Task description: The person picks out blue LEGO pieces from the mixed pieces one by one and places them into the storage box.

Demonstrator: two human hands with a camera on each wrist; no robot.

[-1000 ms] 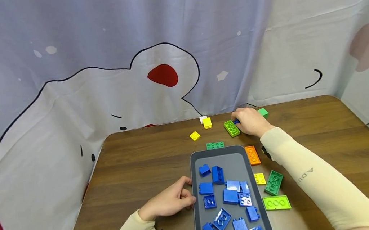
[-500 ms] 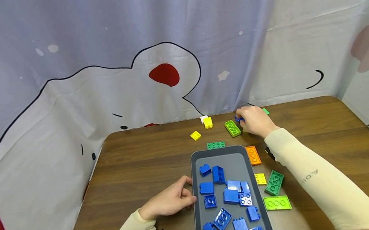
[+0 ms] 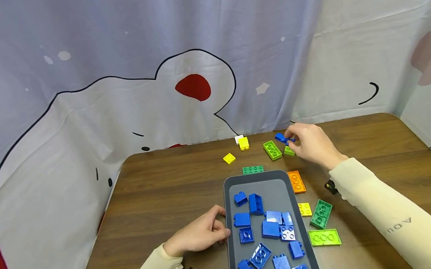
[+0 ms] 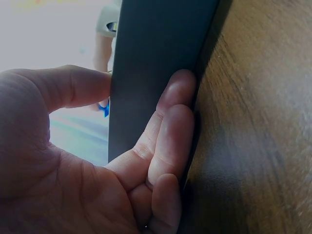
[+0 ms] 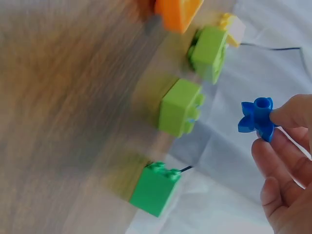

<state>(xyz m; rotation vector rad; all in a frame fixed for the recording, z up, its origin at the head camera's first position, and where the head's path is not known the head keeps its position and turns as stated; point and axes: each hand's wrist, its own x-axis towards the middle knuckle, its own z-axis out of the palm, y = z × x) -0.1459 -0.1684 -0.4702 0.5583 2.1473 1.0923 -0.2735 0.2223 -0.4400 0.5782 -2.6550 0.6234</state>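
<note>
My right hand (image 3: 315, 143) is raised near the back of the table. Its thumb and fingers pinch a small blue flower-shaped block (image 5: 258, 118) with pointed petals and a round hollow tube in its middle. In the head view the blue flower block (image 3: 282, 138) shows left of the fingertips, above a small lime brick (image 3: 289, 150). My left hand (image 3: 198, 234) rests on the table against the left side of the grey tray (image 3: 228, 192). In the left wrist view the thumb tip touches the rim and the other fingers (image 4: 170, 141) press on the outer wall.
Several blue bricks (image 3: 270, 229) lie in the tray. Around it lie an orange brick (image 3: 296, 182), a yellow brick (image 3: 304, 209), dark green bricks (image 3: 321, 214) and lime bricks (image 3: 324, 237). More yellow bricks (image 3: 229, 158) and a white piece (image 3: 239, 139) are at the back, before a curtain (image 3: 123, 116).
My right hand has moved to the right with the blue flower block, which now shows more fully, and the small lime brick has come into view. The left hand stays against the tray.
</note>
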